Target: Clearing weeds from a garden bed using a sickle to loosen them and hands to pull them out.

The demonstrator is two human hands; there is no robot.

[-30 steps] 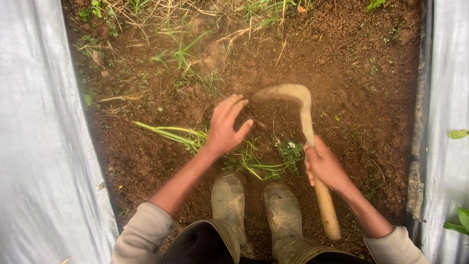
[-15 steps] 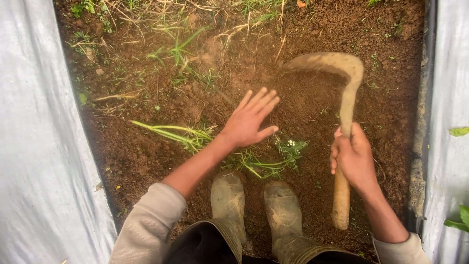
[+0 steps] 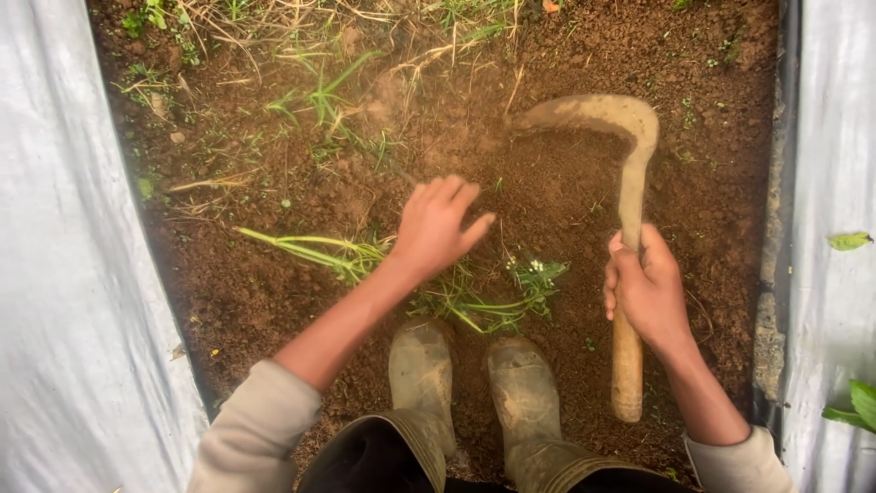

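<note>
My right hand (image 3: 643, 290) grips the wooden handle of a curved, soil-caked sickle (image 3: 620, 160). Its blade arcs up and to the left, its tip over bare soil. My left hand (image 3: 436, 226) hovers over the brown soil (image 3: 566, 196) left of the blade, fingers apart and slightly curled, holding nothing. Pulled green weeds (image 3: 474, 301), some with tiny white flowers, lie on the ground just below both hands. My two muddy rubber boots (image 3: 474, 383) stand under them.
Silver-white plastic sheeting (image 3: 64, 274) borders the soil strip on the left, and more of the sheeting (image 3: 835, 183) on the right. Dry straw and growing grass (image 3: 319, 100) cover the far left of the bed. Green leaves (image 3: 853, 406) poke in at lower right.
The sickle swung from the middle out to the right and up, then settled slightly lower and leftward. My left hand spread flat, then curled its fingers and drew back left.
</note>
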